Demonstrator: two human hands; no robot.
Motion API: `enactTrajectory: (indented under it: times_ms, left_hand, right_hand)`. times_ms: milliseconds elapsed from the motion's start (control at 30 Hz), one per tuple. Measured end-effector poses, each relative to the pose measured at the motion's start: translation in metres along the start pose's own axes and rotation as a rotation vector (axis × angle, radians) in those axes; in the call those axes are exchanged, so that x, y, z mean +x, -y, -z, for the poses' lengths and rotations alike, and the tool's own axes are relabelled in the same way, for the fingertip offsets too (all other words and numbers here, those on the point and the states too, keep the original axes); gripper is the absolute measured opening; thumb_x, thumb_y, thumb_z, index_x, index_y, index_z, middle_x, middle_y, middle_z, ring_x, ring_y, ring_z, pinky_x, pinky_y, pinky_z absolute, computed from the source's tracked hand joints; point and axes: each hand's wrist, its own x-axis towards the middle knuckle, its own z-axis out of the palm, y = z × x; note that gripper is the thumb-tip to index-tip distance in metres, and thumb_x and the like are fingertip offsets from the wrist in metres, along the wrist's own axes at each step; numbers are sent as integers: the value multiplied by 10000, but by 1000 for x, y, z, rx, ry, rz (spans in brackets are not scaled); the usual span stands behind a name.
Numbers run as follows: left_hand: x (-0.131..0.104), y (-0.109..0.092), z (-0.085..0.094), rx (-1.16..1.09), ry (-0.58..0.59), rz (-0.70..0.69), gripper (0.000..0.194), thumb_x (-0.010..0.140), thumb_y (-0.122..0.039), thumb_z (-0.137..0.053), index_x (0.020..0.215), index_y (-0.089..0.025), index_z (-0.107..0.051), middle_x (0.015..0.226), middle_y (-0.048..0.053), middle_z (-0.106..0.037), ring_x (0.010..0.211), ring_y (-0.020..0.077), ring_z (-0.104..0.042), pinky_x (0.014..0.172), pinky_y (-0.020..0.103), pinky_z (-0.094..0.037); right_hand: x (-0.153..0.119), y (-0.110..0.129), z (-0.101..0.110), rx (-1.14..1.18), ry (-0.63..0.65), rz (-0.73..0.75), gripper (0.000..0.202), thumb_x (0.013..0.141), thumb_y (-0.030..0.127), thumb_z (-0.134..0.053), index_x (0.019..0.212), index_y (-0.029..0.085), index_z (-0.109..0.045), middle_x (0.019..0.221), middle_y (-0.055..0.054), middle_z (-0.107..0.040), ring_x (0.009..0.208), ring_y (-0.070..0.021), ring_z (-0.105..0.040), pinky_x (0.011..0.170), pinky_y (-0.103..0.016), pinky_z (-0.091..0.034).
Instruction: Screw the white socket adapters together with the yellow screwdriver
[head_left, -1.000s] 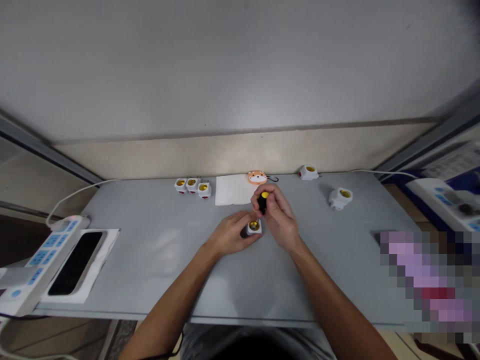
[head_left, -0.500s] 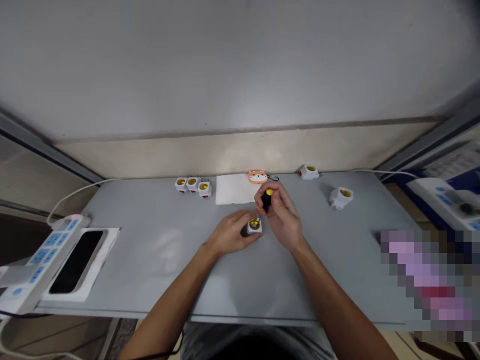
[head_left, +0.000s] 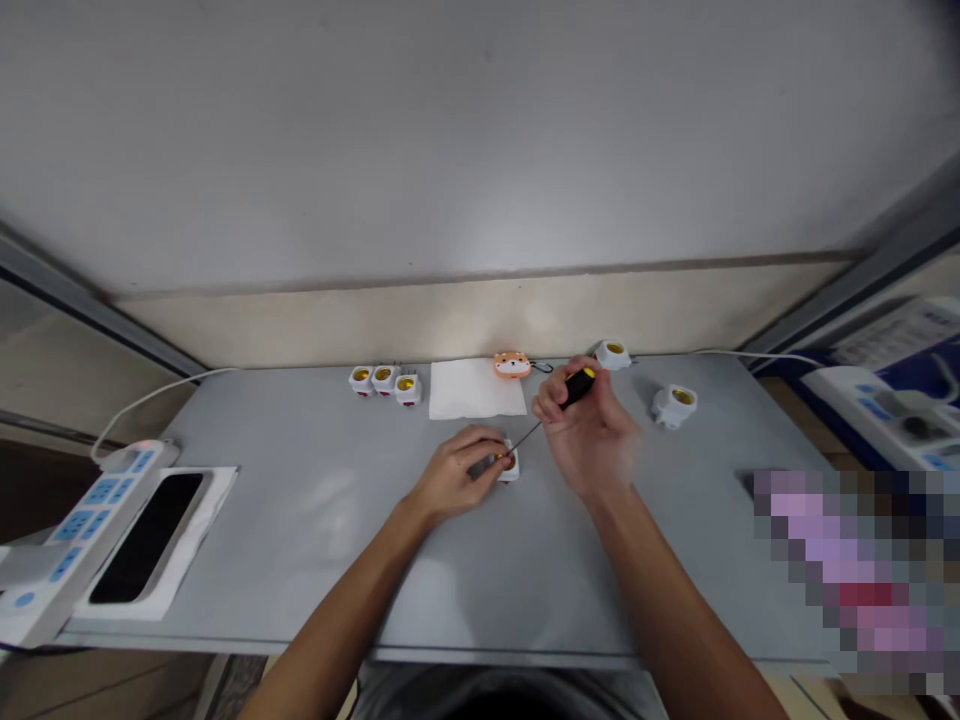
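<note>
A screwdriver [head_left: 577, 388] with a black and yellow handle is gripped in my right hand [head_left: 589, 440]. Its thin shaft slants down to the left, toward a white lamp socket [head_left: 510, 470] with a brass-coloured inside. My left hand [head_left: 461, 468] is at that socket, thumb and fingertips brought together at the screwdriver's tip, partly covering the opening. Whatever is pinched there is too small to make out. The socket rests on the grey table [head_left: 322, 560].
Several similar sockets [head_left: 385, 379] stand back left; another [head_left: 613, 354] and one more [head_left: 675, 406] are on the right. White paper [head_left: 469, 390] and an orange animal-faced case [head_left: 512, 365] lie behind my hands. A phone [head_left: 150, 540] and a power strip [head_left: 90, 530] are at left.
My right hand has moved right and tilted the screwdriver from near upright to a slant. My left fingers have shifted from the socket's side to over its opening at the tip.
</note>
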Motion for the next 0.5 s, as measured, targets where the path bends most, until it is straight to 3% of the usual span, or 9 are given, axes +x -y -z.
enactTrajectory:
  times_ms: [133,333,500]
  left_hand:
    - [1,10,5,42,-80,42,132,1023,-216,-633,1084,-206,-750,1042,75,-747,969,174,-701,866,319,-590]
    - [9,43,33,482,-248,212,200,1043,-254,-583,1076,-204,-774,1045,84,-742,986,239,-670,944,405,-548]
    - [11,61,39,635,-163,316,245,1035,-211,-555,1121,-202,-785,1048,100,-735,1002,284,-652,930,427,-540]
  right_hand:
    - [7,7,9,138,-63,6,189,1008,462,-560,954,282,-588,750,11,-398,593,-148,-393,569,-296,-441]
    - [17,5,25,410,-205,-92,120,967,337,-623,921,226,-622,750,15,-453,586,-103,-432,558,-227,-458]
    - [16,-3,23,409,-209,-143,108,937,339,-639,913,234,-632,742,16,-461,586,-109,-435,566,-236,-460]
